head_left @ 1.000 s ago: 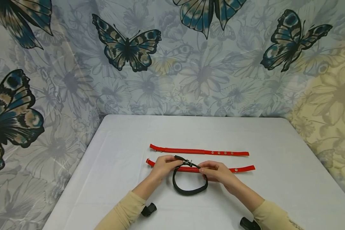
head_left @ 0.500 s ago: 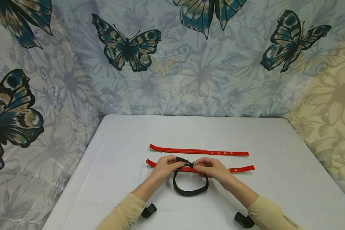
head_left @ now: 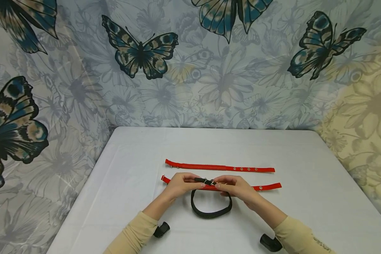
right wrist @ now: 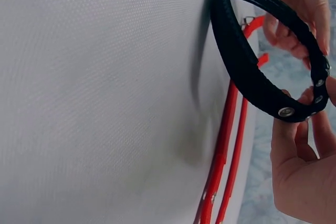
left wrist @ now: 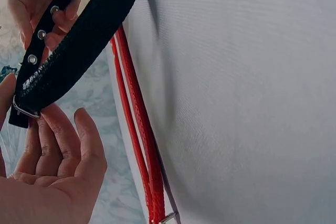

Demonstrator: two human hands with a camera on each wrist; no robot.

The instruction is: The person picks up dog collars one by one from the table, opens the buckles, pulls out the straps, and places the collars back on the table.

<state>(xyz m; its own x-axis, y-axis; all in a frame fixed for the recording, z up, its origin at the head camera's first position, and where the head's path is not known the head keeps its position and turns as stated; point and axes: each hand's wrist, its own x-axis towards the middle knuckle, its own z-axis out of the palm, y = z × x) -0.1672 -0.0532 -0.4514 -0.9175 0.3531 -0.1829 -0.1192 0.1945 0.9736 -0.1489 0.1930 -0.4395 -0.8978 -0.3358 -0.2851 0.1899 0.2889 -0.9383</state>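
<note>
A black collar [head_left: 211,214] with metal eyelets is bent into a loop and hangs above the table between both hands. Its strap end passes through a metal buckle [left wrist: 26,109], as the left wrist view shows. My left hand [head_left: 180,184] pinches the collar at the buckle end between thumb and fingers. On the other side, my right hand [head_left: 235,186] pinches the strap by its eyelets [right wrist: 286,112], close to the buckle. Behind the hands lies a red collar [head_left: 268,186], stretched out and partly hidden by them.
A second red collar [head_left: 206,167], with eyelets toward its right end, lies straight farther back, roughly parallel to the first. Both rest on a white-covered table [head_left: 139,148]. A wall covering with butterflies [head_left: 140,54] stands behind the table's far edge.
My right hand has moved left along the strap, toward the buckle. The strap end at my left hand has tilted to nearly level. Both red collars have stayed in place.
</note>
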